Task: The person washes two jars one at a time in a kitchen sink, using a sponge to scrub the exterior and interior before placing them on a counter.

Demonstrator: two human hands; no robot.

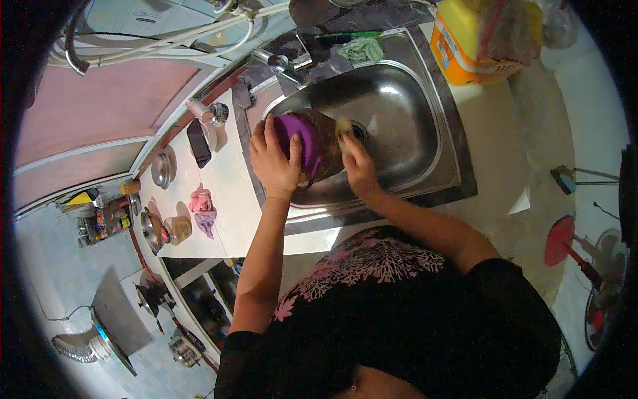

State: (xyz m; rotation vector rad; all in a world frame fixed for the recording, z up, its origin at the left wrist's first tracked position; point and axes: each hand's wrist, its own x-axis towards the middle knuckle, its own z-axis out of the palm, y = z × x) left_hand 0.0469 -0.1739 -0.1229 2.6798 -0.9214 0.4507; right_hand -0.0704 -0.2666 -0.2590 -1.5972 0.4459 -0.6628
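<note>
A large see-through jar point(329, 147) with a purple lid point(306, 144) lies tilted over the left part of a stainless steel sink point(398, 114). My left hand point(276, 164) grips the lid end, its fingers spread over the purple top. A thin purple strap or handle hangs at the lid's near side. At the other end, my right hand point(360, 167) holds a yellowish sponge point(343, 127) against the jar's base. The fingers partly hide the sponge, so its full shape cannot be seen. The sink drain point(358, 132) shows just beyond the sponge.
A chrome faucet point(281, 65) and a green cloth point(363, 50) are at the sink's back rim. Left on the white counter point(232, 209) lie a dark phone point(199, 143), a pink cloth point(201, 200) and a jar point(179, 229). A yellow-orange container point(458, 55) stands right.
</note>
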